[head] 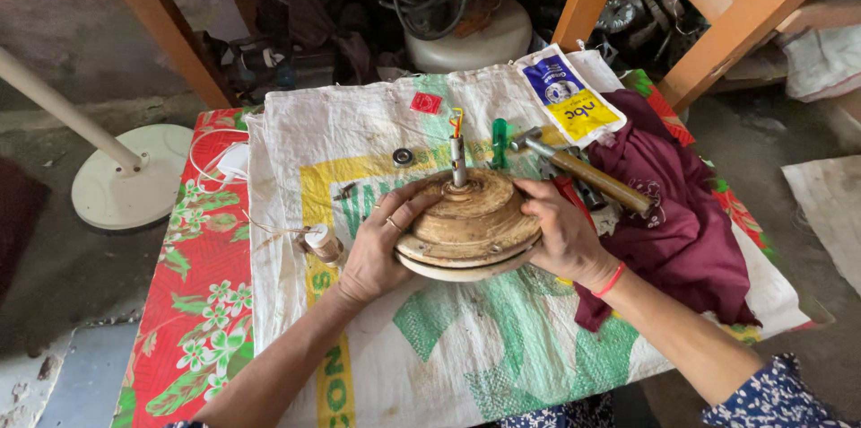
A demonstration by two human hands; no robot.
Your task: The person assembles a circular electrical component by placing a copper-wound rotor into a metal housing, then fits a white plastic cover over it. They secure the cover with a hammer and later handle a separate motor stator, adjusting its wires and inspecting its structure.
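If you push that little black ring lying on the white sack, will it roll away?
Probably not while flat: the small black ring lies on its face on the woven sack, so it would likely slide. Tipped onto its edge, it could roll. It looks like metal, so probably stiff and heavy for its size.

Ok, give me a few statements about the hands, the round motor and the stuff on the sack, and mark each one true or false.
1. Both hands, left hand and right hand, hold the motor. True.
2. The motor's shaft points sideways. False: it stands upright.
3. A hammer lies beyond the right hand. True.
4. The maroon cloth lies left of the motor. False: it lies to the right.
5. A bearing rests on the sack. True.
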